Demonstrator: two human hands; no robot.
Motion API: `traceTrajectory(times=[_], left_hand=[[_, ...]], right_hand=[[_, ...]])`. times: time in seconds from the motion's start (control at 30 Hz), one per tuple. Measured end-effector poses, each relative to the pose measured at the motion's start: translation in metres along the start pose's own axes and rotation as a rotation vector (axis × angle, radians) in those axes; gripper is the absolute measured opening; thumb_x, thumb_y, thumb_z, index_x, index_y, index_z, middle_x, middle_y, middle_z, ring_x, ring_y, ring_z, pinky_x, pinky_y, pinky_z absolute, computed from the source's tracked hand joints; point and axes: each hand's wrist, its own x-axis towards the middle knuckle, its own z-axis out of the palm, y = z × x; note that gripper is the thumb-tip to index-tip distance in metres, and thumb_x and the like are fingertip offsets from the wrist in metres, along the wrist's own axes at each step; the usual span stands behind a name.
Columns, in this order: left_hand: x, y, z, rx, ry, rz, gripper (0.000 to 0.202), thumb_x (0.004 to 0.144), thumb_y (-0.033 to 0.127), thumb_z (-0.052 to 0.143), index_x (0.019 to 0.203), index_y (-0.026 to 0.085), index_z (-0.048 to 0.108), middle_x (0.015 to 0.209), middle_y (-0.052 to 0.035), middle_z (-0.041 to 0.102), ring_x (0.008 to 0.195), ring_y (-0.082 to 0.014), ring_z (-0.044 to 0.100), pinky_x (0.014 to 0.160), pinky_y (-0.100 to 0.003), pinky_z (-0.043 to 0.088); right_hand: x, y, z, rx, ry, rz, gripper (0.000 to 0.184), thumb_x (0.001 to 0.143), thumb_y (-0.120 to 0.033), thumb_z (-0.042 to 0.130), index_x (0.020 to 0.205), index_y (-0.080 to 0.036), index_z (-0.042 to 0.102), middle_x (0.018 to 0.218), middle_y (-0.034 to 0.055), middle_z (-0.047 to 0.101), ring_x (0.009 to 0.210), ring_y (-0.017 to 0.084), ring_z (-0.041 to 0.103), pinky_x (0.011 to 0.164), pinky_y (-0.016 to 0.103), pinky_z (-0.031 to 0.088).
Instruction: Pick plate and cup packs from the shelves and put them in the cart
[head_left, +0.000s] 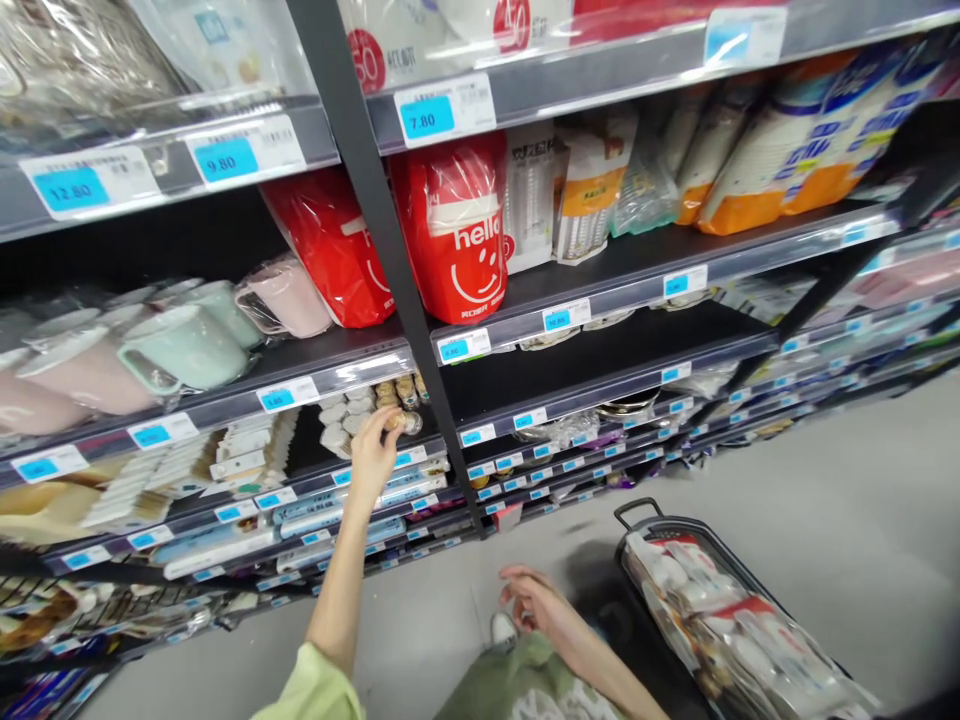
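My left hand reaches into a low shelf and its fingers close round a small round gold-wrapped packet. More small packets of the same kind lie in rows behind it on that shelf. My right hand hangs low over my knee with the fingers loosely curled and nothing in them. It is close to the left edge of a black shopping basket that stands on the floor.
The black shelving unit carries blue price tags. Pastel mugs sit at left, red "hello" bags in the middle, paper goods at right. The basket holds plastic-wrapped packs. Grey floor spreads to the right.
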Motion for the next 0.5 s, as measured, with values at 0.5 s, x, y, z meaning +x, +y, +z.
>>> traceTrajectory(times=[0.5], left_hand=[[0.041, -0.052, 0.056, 0.281, -0.294, -0.005, 0.051, 0.095, 0.002, 0.040, 0.140, 0.006, 0.064, 0.153, -0.0181, 0.060, 0.151, -0.0283, 0.049, 0.128, -0.046, 0.037]], right_hand=[[0.004, -0.001, -0.017, 0.047, 0.106, -0.034, 0.044, 0.073, -0.050, 0.073, 0.103, -0.019, 0.066, 0.084, 0.0025, 0.072, 0.059, 0.012, 0.057, 0.056, 0.025, 0.030]])
